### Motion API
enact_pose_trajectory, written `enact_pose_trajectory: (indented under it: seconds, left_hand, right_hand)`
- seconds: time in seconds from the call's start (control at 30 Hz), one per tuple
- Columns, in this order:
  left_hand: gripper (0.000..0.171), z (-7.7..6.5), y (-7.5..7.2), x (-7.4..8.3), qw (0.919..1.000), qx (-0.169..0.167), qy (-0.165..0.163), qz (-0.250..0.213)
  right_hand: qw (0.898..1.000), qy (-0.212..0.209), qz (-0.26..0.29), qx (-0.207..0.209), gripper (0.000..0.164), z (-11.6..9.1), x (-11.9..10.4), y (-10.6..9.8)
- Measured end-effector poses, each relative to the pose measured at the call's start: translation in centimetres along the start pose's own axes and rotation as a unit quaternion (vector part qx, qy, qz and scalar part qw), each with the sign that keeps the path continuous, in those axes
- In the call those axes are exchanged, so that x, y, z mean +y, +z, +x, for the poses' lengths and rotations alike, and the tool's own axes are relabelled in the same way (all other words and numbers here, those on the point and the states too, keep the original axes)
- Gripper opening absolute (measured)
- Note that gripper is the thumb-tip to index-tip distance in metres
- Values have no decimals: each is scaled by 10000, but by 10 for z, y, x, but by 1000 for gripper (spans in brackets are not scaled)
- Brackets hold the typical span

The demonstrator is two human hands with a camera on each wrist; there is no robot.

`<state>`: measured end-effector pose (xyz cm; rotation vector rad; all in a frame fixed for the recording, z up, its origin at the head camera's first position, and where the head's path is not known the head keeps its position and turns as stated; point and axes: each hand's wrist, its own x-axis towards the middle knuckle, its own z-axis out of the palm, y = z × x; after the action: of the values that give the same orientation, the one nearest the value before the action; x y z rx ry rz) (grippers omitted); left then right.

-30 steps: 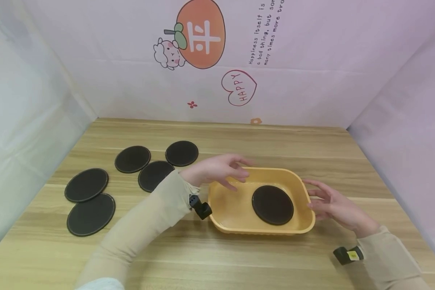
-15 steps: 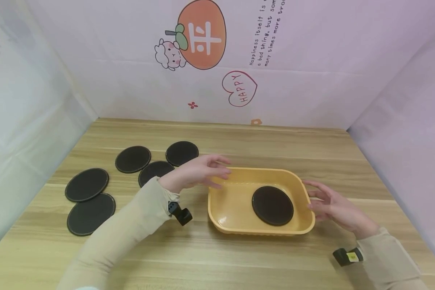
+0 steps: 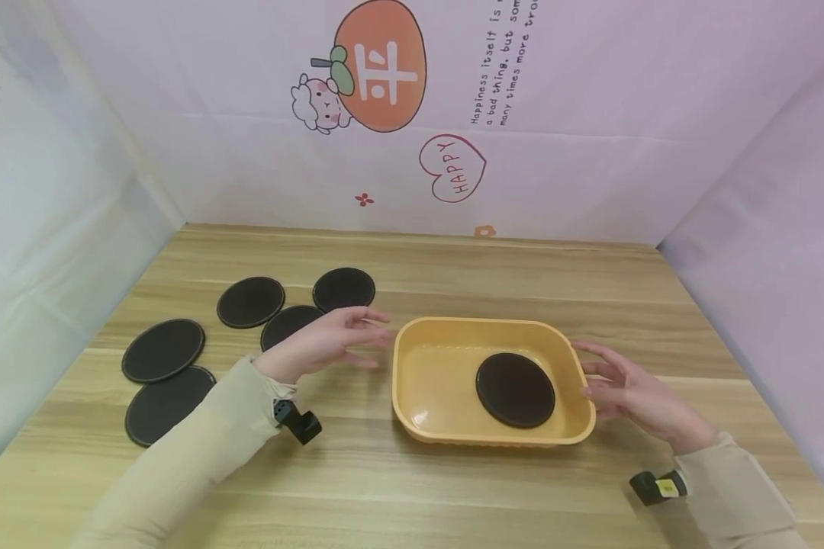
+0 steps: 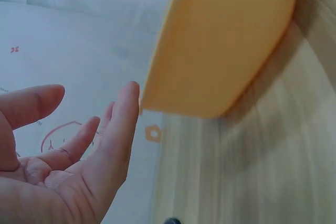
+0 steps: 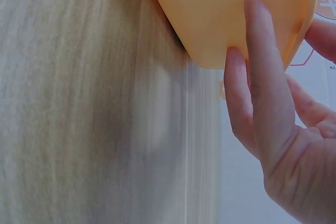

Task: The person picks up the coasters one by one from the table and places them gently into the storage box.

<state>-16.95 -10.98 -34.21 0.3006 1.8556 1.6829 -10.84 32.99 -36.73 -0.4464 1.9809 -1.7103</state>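
Observation:
A yellow plastic basin (image 3: 439, 385) stands on the wooden table, with one black round coaster (image 3: 515, 389) lying flat inside toward its right. My right hand (image 3: 632, 393) holds the basin's right end, thumb at the rim; in the right wrist view its fingers (image 5: 268, 72) lie against the outer wall. Left of the basin, my left hand (image 3: 326, 339) hovers with nothing in it, fingers loosely spread, apart from the basin in the left wrist view too. Under and behind that hand lies a coaster (image 3: 284, 324), partly hidden by it.
More black coasters lie on the left: one at the back (image 3: 343, 288), another beside it (image 3: 250, 302), and an overlapping pair, upper (image 3: 163, 351) and lower (image 3: 165, 404). The left sleeve covers part of the lower one. White printed cloth walls (image 3: 556, 175) enclose the table.
My left hand has moved left, from above the basin's left end to out over the table near the coasters. The right hand and basin stay in place.

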Motion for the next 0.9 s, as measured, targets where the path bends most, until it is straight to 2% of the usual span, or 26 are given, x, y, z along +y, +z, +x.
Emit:
enact_pose_trajectory:
  seconds: [0.23, 0.47, 0.73, 0.9]
  left_hand:
    - [50, -17, -23, -24, 9996, 204, 70, -177]
    - [53, -34, -52, -42, 9994, 358, 8, -42]
    - [50, -52, -71, -40, 9962, 797, -118, 320]
    - [49, -56, -76, -36, 9888, 1031, -155, 1071]
  right_hand:
    - [10000, 42, 27, 48, 60, 0, -1, 1]
    - [10000, 30, 44, 41, 60, 0, -2, 1]
    - [10000, 9, 77, -18, 60, 1, 0, 0]
    - [10000, 46, 56, 10, 60, 1, 1, 0]
